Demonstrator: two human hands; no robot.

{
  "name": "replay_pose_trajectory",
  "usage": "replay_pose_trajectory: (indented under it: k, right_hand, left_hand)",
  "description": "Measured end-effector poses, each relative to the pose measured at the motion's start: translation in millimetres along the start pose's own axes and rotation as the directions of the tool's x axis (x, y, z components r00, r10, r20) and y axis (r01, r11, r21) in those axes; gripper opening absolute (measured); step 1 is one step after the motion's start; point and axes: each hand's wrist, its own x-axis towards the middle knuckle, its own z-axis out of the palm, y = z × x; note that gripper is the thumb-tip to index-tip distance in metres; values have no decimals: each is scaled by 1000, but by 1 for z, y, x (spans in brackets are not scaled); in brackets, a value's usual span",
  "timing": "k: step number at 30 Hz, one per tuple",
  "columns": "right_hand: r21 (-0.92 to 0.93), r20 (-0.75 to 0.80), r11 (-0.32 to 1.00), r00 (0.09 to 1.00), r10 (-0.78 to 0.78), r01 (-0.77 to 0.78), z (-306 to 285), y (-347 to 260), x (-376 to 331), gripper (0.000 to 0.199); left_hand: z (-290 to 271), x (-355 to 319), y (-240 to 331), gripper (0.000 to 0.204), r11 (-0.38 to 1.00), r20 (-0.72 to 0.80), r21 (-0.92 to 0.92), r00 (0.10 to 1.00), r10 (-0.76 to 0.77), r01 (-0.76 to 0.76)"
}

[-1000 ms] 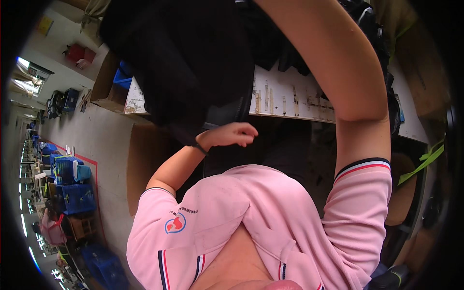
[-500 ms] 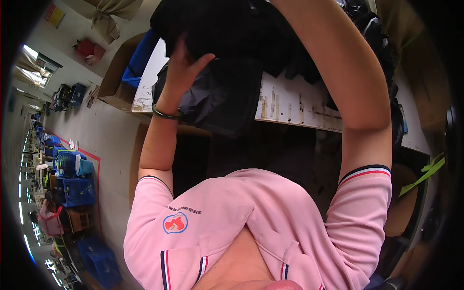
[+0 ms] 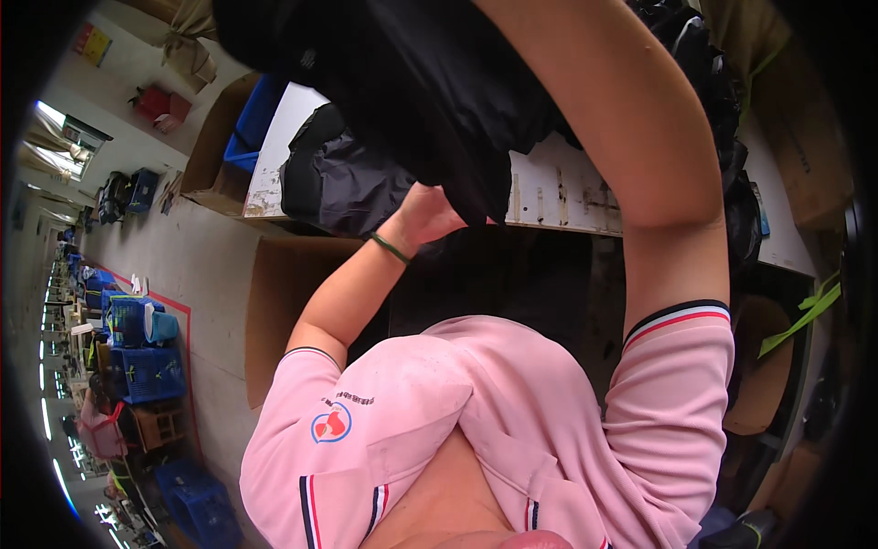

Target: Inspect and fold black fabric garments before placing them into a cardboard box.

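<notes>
My left hand (image 3: 428, 218) is at the table's front edge, with the lower corner of a large piece of black cloth (image 3: 439, 101) in its grip. The cloth covers most of its fingers. A dark bracelet circles that wrist. Beside the hand, a crumpled dark, thin piece of fabric (image 3: 352, 188) lies over the table edge. My right forearm (image 3: 613, 110) reaches up across the black cloth and leaves the picture at the top, so the right hand is out of sight.
The worn white table (image 3: 540, 197) runs across in front of me. A blue bin (image 3: 251, 123) and cardboard box (image 3: 215, 146) stand at its left end. More black bundles (image 3: 722, 91) are piled at right. Blue baskets (image 3: 146, 371) stand along the aisle, with people farther left.
My left hand has moved down and right from the dark fabric to the black cloth's corner. The black cloth has shifted left and its corner now hangs lower. The right arm has moved slightly left.
</notes>
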Motion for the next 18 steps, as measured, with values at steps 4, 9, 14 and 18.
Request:
replay_pose_trajectory:
  k: [4, 9, 14, 18]
  right_hand:
    - [36, 121, 989, 982, -144, 140, 11, -6, -25, 12]
    - [-323, 34, 929, 983, -178, 179, -20, -36, -125, 13]
    - [-569, -319, 822, 930, -186, -31, -152, 110, -170, 48]
    - [-686, -611, 562, 786, -99, -463, -224, 291, -198, 65]
  left_hand:
    - [27, -7, 12, 52, 976, 189, -213, 978, 92, -51]
    - [-41, -71, 136, 43, 263, 80, 851, 608, 790, -454]
    - [-76, -146, 239, 73, 313, -211, 941, 498, 841, -131]
    - [-120, -131, 245, 92, -192, -169, 613, 365, 916, 766]
